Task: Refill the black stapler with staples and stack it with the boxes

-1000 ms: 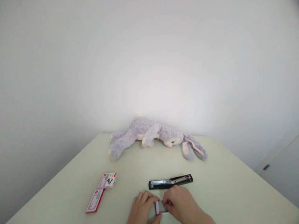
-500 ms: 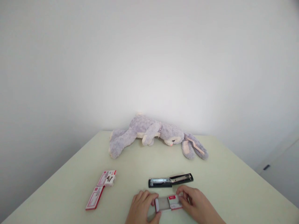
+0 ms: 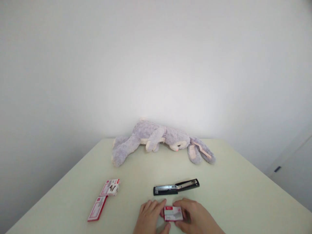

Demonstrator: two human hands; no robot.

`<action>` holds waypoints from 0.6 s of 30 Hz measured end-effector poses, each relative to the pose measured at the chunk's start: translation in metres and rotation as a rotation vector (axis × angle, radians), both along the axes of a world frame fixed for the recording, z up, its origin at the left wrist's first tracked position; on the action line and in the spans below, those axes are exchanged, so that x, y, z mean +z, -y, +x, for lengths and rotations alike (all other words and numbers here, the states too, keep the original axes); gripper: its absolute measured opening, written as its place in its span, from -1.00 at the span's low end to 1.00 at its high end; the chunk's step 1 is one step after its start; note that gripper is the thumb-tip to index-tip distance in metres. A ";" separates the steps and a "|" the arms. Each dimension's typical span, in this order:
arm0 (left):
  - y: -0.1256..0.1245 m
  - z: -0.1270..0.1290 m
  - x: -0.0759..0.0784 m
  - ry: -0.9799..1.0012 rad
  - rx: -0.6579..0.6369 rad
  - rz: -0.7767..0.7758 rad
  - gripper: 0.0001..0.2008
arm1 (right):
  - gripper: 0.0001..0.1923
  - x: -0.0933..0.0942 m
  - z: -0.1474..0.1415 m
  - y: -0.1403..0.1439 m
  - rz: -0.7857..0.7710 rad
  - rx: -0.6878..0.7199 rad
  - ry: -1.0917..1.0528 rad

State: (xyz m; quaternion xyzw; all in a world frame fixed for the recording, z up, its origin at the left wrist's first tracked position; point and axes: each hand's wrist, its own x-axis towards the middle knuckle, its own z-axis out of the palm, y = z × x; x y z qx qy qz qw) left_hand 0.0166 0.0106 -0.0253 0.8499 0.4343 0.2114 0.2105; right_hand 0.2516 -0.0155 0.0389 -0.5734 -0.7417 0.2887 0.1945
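A small red-and-white staple box (image 3: 173,213) lies near the table's front edge, its sleeve now covering the tray. My left hand (image 3: 151,216) is at its left end, thumb and index finger around the edge. Gripping the right end is my right hand (image 3: 192,216), thumb below and fingers above. Just beyond both hands, an opened-out black stapler (image 3: 175,187) lies flat with its metal rail showing. The inside of the box is hidden.
To the left, a white-and-red box (image 3: 110,187) with a printed picture touches a flat red-and-white piece (image 3: 97,208). A grey plush rabbit (image 3: 156,135) lies on its side along the back of the table (image 3: 136,175), by the wall.
My right hand has moved left, pushing the sleeve over the tray, so the box is shorter and closed. The view has shifted slightly.
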 end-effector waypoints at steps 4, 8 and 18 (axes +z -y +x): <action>-0.009 -0.006 0.013 0.182 0.297 0.021 -0.74 | -0.57 0.003 -0.014 0.000 0.033 -0.052 -0.030; -0.033 -0.006 0.034 0.111 0.360 0.037 -0.56 | -0.78 -0.004 -0.030 -0.005 0.049 -0.013 -0.045; -0.016 0.000 0.035 0.085 0.172 -0.065 -0.70 | -0.82 0.006 -0.029 -0.025 0.156 -0.056 -0.074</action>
